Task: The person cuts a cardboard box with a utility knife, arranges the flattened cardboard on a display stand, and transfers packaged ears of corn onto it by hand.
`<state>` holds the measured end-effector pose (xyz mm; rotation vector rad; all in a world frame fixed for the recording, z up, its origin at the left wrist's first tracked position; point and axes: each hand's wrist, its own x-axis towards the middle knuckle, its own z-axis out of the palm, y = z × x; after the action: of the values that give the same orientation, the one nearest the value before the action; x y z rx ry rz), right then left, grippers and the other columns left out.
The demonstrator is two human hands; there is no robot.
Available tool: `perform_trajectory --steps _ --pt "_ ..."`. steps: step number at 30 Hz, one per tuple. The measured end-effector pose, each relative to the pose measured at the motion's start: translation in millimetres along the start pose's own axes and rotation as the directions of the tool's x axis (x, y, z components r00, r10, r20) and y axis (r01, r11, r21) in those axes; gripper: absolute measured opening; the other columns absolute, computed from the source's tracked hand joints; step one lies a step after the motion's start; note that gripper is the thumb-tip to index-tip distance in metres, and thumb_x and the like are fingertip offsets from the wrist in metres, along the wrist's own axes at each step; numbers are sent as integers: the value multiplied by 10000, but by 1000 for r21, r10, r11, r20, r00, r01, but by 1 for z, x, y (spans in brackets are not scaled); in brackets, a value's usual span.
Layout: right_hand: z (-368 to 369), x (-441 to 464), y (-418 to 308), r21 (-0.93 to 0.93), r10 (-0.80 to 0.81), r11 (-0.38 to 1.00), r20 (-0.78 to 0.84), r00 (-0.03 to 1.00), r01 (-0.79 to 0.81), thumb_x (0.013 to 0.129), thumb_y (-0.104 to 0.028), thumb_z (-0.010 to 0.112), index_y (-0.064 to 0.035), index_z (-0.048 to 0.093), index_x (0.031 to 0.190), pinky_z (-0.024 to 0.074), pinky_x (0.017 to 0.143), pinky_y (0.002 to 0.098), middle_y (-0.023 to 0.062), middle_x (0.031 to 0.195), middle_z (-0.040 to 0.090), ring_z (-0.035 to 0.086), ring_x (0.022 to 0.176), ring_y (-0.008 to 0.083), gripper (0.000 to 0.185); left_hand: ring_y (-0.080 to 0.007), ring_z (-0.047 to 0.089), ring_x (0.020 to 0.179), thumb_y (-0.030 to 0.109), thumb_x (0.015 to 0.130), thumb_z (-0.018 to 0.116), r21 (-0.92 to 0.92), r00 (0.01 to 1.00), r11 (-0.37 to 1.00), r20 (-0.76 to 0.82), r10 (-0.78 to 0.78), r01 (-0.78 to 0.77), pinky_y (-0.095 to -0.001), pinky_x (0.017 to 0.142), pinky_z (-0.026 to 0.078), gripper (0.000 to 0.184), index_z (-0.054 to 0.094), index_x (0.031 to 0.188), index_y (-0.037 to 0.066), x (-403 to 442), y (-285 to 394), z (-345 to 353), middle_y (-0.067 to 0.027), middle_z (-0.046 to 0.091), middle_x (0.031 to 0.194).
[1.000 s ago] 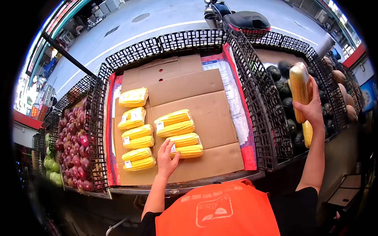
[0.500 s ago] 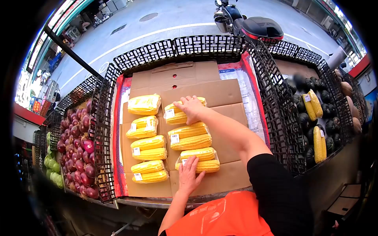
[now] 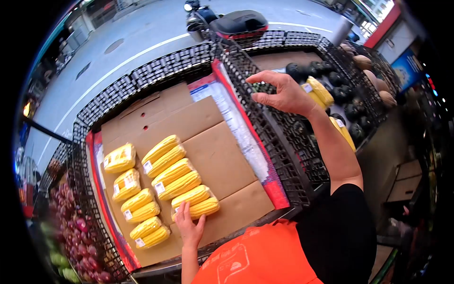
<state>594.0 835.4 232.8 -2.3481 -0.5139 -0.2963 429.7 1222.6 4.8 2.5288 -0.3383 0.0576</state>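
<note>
Shrink-wrapped packs of yellow corn cobs with white labels lie in two columns on flattened brown cardboard (image 3: pixel 227 163). My left hand (image 3: pixel 190 227) rests its spread fingertips on the nearest pack of corn (image 3: pixel 201 201) in the right column, without gripping it. Above the black crate wall to the right, my right hand (image 3: pixel 283 92) is raised in the air, empty, with thumb and fingers apart. Just beyond it, another corn pack (image 3: pixel 319 92) lies on dark green squashes (image 3: pixel 354 111); a further corn pack (image 3: pixel 343 132) sits lower, partly hidden by my forearm.
Black lattice crate walls (image 3: pixel 165 61) surround the cardboard, and a double wall (image 3: pixel 265 123) separates it from the squashes. Red onions (image 3: pixel 78 232) fill the crate at left. Tan round gourds (image 3: pixel 371 78) sit far right. A parked motorcycle (image 3: pixel 227 21) stands beyond.
My right hand has left the far corn pack in the right column and moved right, across the crate wall. My left hand stays on the nearest pack. The view has turned right.
</note>
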Motion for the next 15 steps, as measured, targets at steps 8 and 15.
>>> perform_trajectory --steps 8,15 --pt "-141 -277 172 -49 684 452 -622 382 -890 642 -424 761 -42 499 1234 434 917 347 174 1168 566 541 1097 282 752 -365 353 1260 85 736 676 -82 998 996 -62 24 -29 -456 1046 283 618 414 1292 18 0 19 6 -193 370 1365" --pt "-87 -318 185 -285 917 19 -377 131 -958 441 -548 804 -196 122 1461 281 1022 508 169 1399 335 325 1286 373 1277 -367 339 1272 69 767 641 -69 998 995 -8 67 -68 -437 1056 280 567 420 1286 8 14 51 -7 -202 371 1357"
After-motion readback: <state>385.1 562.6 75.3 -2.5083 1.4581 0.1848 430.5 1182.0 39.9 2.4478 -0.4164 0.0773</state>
